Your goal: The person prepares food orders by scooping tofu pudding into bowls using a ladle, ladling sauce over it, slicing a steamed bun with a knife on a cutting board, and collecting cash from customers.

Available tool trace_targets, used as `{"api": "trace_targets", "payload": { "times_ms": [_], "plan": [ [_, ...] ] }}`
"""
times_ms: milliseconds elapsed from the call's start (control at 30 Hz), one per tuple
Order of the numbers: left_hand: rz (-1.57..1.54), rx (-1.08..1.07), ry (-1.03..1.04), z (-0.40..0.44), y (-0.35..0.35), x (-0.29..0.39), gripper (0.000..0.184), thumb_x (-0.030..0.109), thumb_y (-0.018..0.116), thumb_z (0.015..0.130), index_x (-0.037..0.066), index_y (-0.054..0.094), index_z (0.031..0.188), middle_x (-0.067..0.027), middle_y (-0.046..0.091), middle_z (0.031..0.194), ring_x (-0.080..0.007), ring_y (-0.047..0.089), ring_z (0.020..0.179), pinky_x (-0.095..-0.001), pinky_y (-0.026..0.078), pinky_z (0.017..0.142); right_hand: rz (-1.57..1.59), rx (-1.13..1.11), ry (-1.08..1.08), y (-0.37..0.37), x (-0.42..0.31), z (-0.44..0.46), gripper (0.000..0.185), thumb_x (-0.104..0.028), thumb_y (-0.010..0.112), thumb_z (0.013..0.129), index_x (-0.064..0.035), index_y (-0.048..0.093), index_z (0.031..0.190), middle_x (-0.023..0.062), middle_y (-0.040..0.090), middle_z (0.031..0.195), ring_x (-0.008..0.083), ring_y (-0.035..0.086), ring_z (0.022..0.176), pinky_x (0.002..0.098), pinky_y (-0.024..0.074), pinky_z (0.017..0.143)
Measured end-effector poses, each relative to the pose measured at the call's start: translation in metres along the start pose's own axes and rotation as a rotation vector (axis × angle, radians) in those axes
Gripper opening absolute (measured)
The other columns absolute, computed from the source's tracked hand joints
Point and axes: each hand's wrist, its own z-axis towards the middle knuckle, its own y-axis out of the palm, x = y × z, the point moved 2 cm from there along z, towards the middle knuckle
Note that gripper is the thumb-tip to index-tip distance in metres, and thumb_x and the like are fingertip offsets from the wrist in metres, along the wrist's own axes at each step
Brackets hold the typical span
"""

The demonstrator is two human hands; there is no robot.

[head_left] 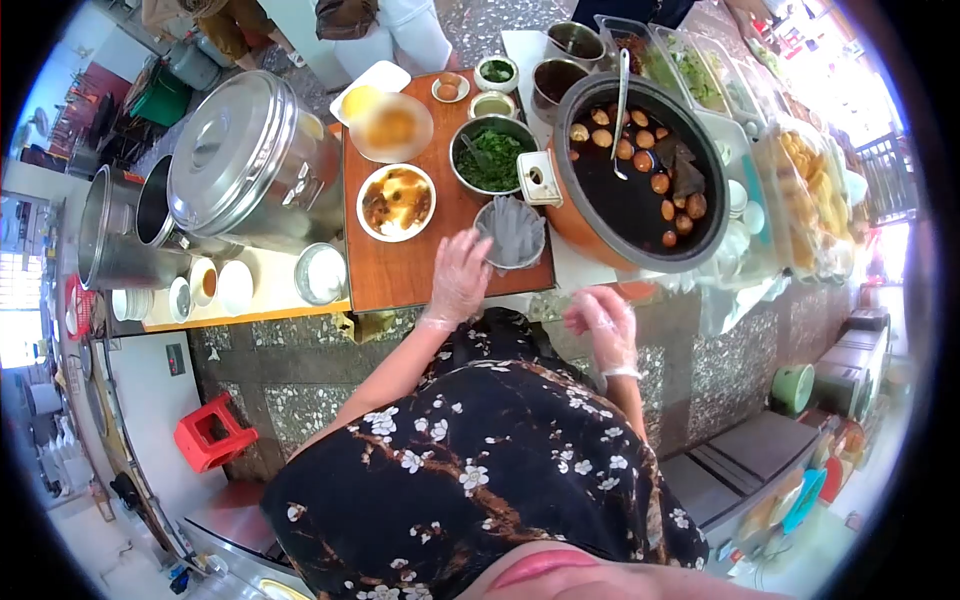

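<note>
We see the clear-gloved left hand (462, 272), fingers loosely spread with nothing evident in them, by the near edge of the brown wooden table (385, 275). Just to its right, at the table's near right corner, stands a round container (515, 266) of translucent grey plastic pieces (512, 232); being round, it has no long axis. The clear-gloved right hand (603, 325) hangs farther from it, beyond that corner, fingers curled; we cannot tell whether it grips anything.
</note>
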Motion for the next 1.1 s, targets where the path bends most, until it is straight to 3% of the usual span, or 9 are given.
{"api": "trace_targets", "payload": {
  "times_ms": [200, 267, 400, 533, 567, 800, 867, 933, 1100],
  "plan": [
    [0.023, 0.400, -0.256, 0.030, -0.031, -0.042, 0.053, 0.013, 0.062, 0.076, 0.004, 0.045, 0.125, -0.0193, 0.044, 0.126, -0.0380, 0.041, 0.117, -0.0468, 0.033, 0.099, 0.048, -0.138, 0.008, 0.031, 0.005, -0.006, 0.017, -0.011, 0.052, 0.091, 0.0011, 0.058, 0.101, 0.0076, 0.064, 0.078, 0.0100, 0.057, 0.066, 0.0217, 0.0461, 0.061],
    [0.016, 0.415, -0.307, 0.021, -0.033, -0.052, 0.050, 0.011, 0.061, 0.077, 0.003, 0.046, 0.124, -0.0185, 0.045, 0.126, -0.0367, 0.043, 0.117, -0.0449, 0.035, 0.099, 0.050, -0.154, -0.002, 0.038, 0.010, -0.006, 0.016, -0.011, 0.052, 0.091, 0.0006, 0.058, 0.101, 0.0070, 0.064, 0.078, 0.0098, 0.057, 0.066, 0.0216, 0.0459, 0.061],
    [-0.236, 0.320, -0.377, -0.006, -0.024, -0.059, 0.037, 0.008, 0.059, 0.080, 0.003, 0.053, 0.116, -0.0171, 0.053, 0.117, -0.0321, 0.050, 0.111, -0.0382, 0.040, 0.095, 0.025, -0.152, -0.024, 0.051, 0.010, -0.005, 0.017, -0.013, 0.053, 0.091, 0.0001, 0.058, 0.101, 0.0059, 0.064, 0.078, 0.0095, 0.057, 0.067, 0.0214, 0.0454, 0.061],
    [-0.772, -0.040, -0.656, -0.036, -0.006, -0.050, 0.021, 0.010, 0.059, 0.083, 0.003, 0.062, 0.103, -0.0131, 0.061, 0.101, -0.0240, 0.061, 0.091, -0.0331, 0.049, 0.081, -0.024, -0.063, -0.104, 0.059, 0.005, 0.002, 0.020, -0.015, 0.055, 0.090, 0.0011, 0.060, 0.101, 0.0041, 0.064, 0.077, 0.0089, 0.056, 0.066, 0.0217, 0.0449, 0.061],
    [-0.769, -0.103, -0.616, -0.033, -0.014, -0.043, 0.020, 0.009, 0.057, 0.087, 0.001, 0.061, 0.105, -0.0071, 0.063, 0.097, -0.0148, 0.060, 0.089, -0.0276, 0.048, 0.080, -0.025, -0.014, -0.121, 0.059, 0.006, 0.005, 0.021, -0.015, 0.056, 0.089, 0.0012, 0.060, 0.101, 0.0035, 0.064, 0.076, 0.0083, 0.056, 0.066, 0.0217, 0.0445, 0.062],
    [-0.722, -0.201, -0.149, 0.000, -0.035, -0.040, 0.015, 0.008, 0.053, 0.087, 0.002, 0.061, 0.098, -0.0151, 0.062, 0.100, -0.0308, 0.059, 0.097, -0.0369, 0.047, 0.084, -0.111, 0.278, -0.153, 0.067, -0.010, 0.009, 0.024, -0.025, 0.055, 0.087, -0.0029, 0.064, 0.090, 0.0028, 0.064, 0.074, 0.0099, 0.058, 0.068, 0.0252, 0.0460, 0.065],
    [-0.733, -0.267, -0.150, 0.007, -0.030, -0.039, 0.020, 0.009, 0.055, 0.086, 0.002, 0.061, 0.104, -0.0155, 0.061, 0.107, -0.0302, 0.057, 0.105, -0.0369, 0.045, 0.091, -0.132, 0.345, -0.163, 0.055, -0.005, 0.013, 0.031, -0.029, 0.052, 0.090, -0.0021, 0.063, 0.101, 0.0074, 0.067, 0.092, 0.0149, 0.063, 0.087, 0.0287, 0.0479, 0.073],
    [-0.752, -0.283, -0.185, 0.013, -0.020, -0.041, 0.028, 0.011, 0.058, 0.084, 0.002, 0.059, 0.110, -0.0168, 0.059, 0.113, -0.0311, 0.054, 0.110, -0.0372, 0.044, 0.094, -0.108, 0.289, -0.296, 0.047, -0.006, 0.013, 0.047, -0.035, 0.038, 0.096, -0.0030, 0.046, 0.129, 0.0139, 0.054, 0.125, 0.0213, 0.051, 0.117, 0.0355, 0.0425, 0.093],
    [-0.806, -0.389, -0.010, 0.058, -0.010, 0.005, 0.035, 0.008, 0.057, 0.084, 0.000, 0.055, 0.118, -0.0192, 0.056, 0.120, -0.0303, 0.054, 0.112, -0.0367, 0.042, 0.095, -0.388, 0.487, -0.494, 0.038, 0.004, 0.004, 0.049, -0.028, 0.031, 0.096, -0.0004, 0.035, 0.136, 0.0176, 0.039, 0.139, 0.0287, 0.034, 0.131, 0.0360, 0.0263, 0.107]
  ]
}}
